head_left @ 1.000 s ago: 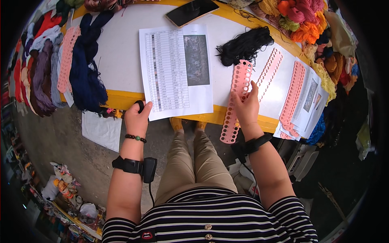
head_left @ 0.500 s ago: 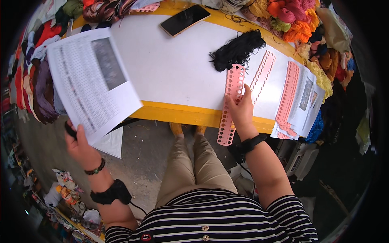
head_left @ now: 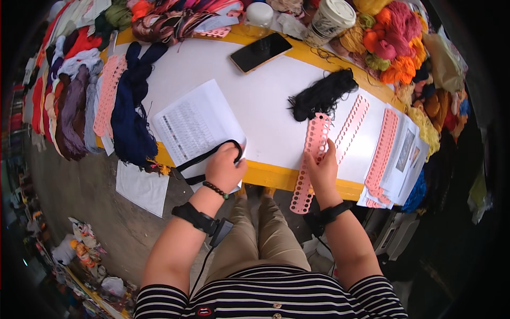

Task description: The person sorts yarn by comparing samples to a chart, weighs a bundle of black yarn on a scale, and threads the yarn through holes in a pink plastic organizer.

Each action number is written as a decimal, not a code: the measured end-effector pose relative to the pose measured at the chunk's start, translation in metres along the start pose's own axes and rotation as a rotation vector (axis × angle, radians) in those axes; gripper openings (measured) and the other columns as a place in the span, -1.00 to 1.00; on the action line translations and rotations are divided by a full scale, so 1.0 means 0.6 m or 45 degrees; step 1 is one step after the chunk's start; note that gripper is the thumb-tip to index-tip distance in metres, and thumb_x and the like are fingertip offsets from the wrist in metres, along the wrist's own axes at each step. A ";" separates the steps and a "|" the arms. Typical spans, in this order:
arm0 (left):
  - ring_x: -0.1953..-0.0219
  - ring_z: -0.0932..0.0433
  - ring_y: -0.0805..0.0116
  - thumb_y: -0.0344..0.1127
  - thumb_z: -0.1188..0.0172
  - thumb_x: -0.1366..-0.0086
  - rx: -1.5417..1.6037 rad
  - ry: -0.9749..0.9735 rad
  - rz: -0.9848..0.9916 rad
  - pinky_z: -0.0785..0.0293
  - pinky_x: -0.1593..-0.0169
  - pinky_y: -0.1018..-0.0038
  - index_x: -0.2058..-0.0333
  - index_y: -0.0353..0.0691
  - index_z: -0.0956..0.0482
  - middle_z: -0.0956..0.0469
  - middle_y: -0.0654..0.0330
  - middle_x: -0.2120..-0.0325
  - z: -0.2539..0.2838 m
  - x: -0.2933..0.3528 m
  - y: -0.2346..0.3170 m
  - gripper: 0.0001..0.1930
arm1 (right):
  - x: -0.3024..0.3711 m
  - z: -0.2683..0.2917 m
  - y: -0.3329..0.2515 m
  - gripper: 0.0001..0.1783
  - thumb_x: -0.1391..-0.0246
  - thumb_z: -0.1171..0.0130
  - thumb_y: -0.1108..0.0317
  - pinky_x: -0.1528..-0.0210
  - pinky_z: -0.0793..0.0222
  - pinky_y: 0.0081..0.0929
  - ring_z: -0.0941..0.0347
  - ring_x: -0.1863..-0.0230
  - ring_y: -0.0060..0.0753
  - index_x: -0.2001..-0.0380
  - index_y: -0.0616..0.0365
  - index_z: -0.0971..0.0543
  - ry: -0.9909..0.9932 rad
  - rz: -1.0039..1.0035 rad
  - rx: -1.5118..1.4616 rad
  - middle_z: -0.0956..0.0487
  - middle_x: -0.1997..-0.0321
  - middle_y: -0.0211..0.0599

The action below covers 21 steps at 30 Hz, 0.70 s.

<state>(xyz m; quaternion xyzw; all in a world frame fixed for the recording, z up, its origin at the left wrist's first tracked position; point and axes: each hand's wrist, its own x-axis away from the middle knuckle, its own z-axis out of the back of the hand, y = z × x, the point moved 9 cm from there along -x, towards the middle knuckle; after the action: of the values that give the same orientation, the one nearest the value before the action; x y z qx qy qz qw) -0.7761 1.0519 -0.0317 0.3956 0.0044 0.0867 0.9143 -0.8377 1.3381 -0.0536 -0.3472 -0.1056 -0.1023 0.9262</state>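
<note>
My left hand (head_left: 227,169) is closed on a soft black loop (head_left: 204,155), which may be thread or a strap. That hand rests over the lower right corner of a printed paper sheet (head_left: 194,114), lying on the table's near left part. In my right hand (head_left: 323,169) is a pink perforated thread card (head_left: 309,173), pinched between thumb and fingers. Its lower end hangs past the table edge; its upper end touches a black thread bundle (head_left: 325,95). To the right lie another perforated pink card (head_left: 353,127) and several stacked pink cards (head_left: 382,151).
A white table (head_left: 260,122) has a yellow border. A phone (head_left: 261,52), lidded paper cup (head_left: 329,21) and clear jar (head_left: 258,15) stand along its far side. Navy yarn (head_left: 133,101) and another pink card (head_left: 109,95) lie left; colourful yarn (head_left: 390,37) heaps at back right.
My left hand has moved right and brought the paper sheet down onto the table, uncovering the navy yarn and pink card at left. My right hand still holds its card.
</note>
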 end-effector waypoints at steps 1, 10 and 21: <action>0.25 -0.55 -0.03 -0.37 -0.22 -0.10 0.014 -0.028 0.023 -0.52 0.20 0.21 0.40 -0.32 -0.56 -0.55 0.01 0.31 -0.010 -0.003 -0.001 -0.86 | 0.000 0.003 0.001 -0.20 -0.02 -0.38 0.27 0.33 -0.43 -0.44 -0.45 0.44 -0.41 -0.27 0.28 -0.26 0.035 0.034 0.018 -0.51 0.42 -0.25; 0.05 -0.59 0.16 -0.27 -0.30 -0.17 0.205 -0.340 0.125 -0.53 0.03 0.38 0.25 -0.30 -0.64 -0.62 0.11 0.07 -0.027 0.014 -0.004 -0.76 | 0.002 -0.009 0.004 -0.19 -0.01 -0.38 0.28 0.30 -0.45 -0.42 -0.46 0.42 -0.40 -0.26 0.30 -0.25 0.030 0.078 -0.035 -0.51 0.37 -0.23; 0.27 -0.49 0.59 -0.48 -0.18 -0.26 1.120 0.491 0.624 -0.37 0.31 0.71 -0.25 -0.27 -0.35 -0.43 0.13 -0.21 0.117 0.128 -0.192 -0.45 | -0.004 -0.014 0.022 -0.19 -0.02 -0.37 0.26 0.27 -0.44 -0.40 -0.45 0.39 -0.37 -0.27 0.29 -0.24 0.022 0.053 0.060 -0.50 0.37 -0.24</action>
<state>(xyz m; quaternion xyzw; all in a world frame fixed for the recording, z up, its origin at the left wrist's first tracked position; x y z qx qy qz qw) -0.6771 0.9359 -0.0624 0.7074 0.1157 0.3585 0.5980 -0.8354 1.3425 -0.0683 -0.3264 -0.0926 -0.0835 0.9370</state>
